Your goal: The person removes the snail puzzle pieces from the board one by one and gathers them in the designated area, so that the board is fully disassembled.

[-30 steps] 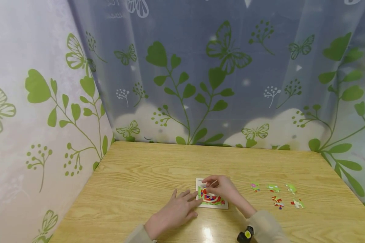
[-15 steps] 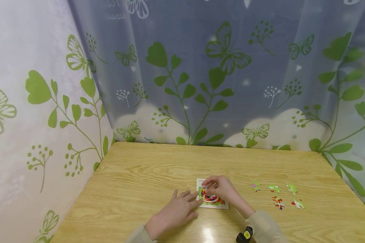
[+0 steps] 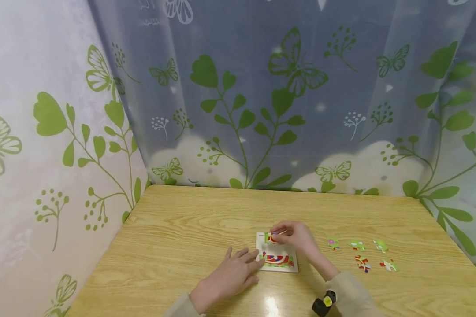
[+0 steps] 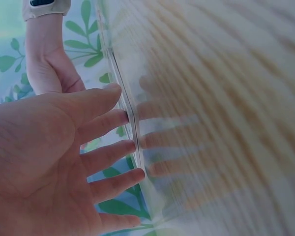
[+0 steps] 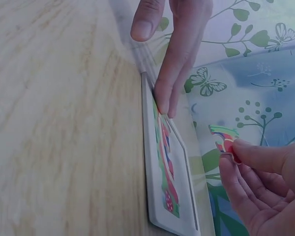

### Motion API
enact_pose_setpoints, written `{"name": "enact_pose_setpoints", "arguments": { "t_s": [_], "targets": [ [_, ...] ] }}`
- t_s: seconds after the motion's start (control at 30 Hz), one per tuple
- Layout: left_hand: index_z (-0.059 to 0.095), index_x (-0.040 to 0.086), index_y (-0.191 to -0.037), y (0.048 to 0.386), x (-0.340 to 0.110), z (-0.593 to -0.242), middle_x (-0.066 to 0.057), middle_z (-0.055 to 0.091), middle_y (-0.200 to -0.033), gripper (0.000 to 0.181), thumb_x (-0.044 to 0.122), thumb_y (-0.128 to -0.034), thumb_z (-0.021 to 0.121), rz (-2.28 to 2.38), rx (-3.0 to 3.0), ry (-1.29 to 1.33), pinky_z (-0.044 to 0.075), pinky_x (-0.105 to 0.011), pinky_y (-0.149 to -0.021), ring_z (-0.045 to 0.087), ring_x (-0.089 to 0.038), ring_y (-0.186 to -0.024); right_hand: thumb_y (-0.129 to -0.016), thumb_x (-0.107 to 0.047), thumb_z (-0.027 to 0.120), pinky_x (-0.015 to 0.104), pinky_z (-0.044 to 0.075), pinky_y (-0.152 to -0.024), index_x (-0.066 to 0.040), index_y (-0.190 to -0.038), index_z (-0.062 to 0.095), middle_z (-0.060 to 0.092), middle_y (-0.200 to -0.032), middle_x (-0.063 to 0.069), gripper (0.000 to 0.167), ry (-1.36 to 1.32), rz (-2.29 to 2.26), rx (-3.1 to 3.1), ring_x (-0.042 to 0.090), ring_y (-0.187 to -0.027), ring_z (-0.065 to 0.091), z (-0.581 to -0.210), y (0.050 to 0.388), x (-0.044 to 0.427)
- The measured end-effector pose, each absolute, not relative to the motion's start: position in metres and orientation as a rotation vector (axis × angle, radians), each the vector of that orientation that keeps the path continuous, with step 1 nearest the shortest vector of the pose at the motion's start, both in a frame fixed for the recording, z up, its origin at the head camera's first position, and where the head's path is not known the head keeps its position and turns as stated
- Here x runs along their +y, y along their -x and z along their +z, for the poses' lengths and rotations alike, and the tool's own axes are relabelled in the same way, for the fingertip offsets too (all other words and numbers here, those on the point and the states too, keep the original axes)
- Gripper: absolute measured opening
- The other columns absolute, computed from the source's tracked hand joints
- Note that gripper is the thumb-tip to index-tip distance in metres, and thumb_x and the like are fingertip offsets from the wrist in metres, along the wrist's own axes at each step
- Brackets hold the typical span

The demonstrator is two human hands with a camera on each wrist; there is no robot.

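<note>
A small white-framed jigsaw board lies on the table, with joined red, blue and green pieces along its near part. Straight, spread fingers of my left hand rest on its left edge; in the right wrist view those fingertips touch the picture. My right hand is raised over the far part of the board. Between its thumb and fingers it pinches a puzzle piece printed in green, red and blue. The left wrist view shows my left palm and its fingertips at the board's edge.
Several loose puzzle pieces lie to the right of the board on the wooden table. A patterned curtain hangs behind the table's far edge, and another stands along the left side. A black device sits on the right wrist.
My right hand has lifted the puzzle piece from the middle of the board and moved it slightly away and right, baring the white base. The left hand has stayed in place.
</note>
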State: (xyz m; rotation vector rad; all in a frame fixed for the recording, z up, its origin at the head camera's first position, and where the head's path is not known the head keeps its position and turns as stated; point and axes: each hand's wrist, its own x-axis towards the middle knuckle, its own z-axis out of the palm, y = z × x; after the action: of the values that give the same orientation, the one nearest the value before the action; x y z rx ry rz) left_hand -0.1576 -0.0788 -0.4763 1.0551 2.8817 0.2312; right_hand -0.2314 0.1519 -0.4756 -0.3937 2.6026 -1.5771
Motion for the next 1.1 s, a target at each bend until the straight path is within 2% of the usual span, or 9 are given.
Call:
{"name": "enact_pose_setpoints", "arguments": {
  "t_s": [0.17, 0.97, 1.1],
  "targets": [
    [0.059, 0.023, -0.144, 0.157, -0.08, -0.478, -0.004, 0.049, -0.154, 0.046, 0.036, -0.1002, 0.061, 0.24, 2.902, -1.091, 0.037, -0.068, -0.109, 0.048, -0.033, -0.139, -0.09, -0.006, 0.075, 0.04, 0.063, -0.072, 0.005, -0.104, 0.074, 0.076, -0.098, 0.018, 0.017, 0.394, -1.654, 2.53, 0.021, -0.078, 0.073, -0.473, 0.232, 0.159],
    [0.06, 0.023, -0.143, 0.158, -0.081, -0.478, -0.004, 0.051, -0.152, 0.045, 0.036, -0.0996, 0.063, 0.268, 2.912, -1.123, 0.038, -0.07, -0.107, 0.05, -0.033, -0.137, -0.091, -0.006, 0.075, 0.037, 0.063, -0.074, 0.009, -0.109, 0.071, 0.074, -0.102, 0.021, 0.024, 0.275, -1.71, 2.54, 0.021, -0.082, 0.073, -0.469, 0.222, 0.201],
    [0.06, 0.023, -0.143, 0.157, -0.081, -0.478, -0.004, 0.051, -0.153, 0.045, 0.036, -0.0999, 0.063, 0.27, 2.908, -1.126, 0.038, -0.069, -0.107, 0.05, -0.033, -0.137, -0.092, -0.006, 0.074, 0.038, 0.063, -0.075, 0.01, -0.111, 0.071, 0.074, -0.103, 0.021, 0.024, 0.254, -1.706, 2.54, 0.017, -0.081, 0.072, -0.469, 0.22, 0.211]
  ]
}}
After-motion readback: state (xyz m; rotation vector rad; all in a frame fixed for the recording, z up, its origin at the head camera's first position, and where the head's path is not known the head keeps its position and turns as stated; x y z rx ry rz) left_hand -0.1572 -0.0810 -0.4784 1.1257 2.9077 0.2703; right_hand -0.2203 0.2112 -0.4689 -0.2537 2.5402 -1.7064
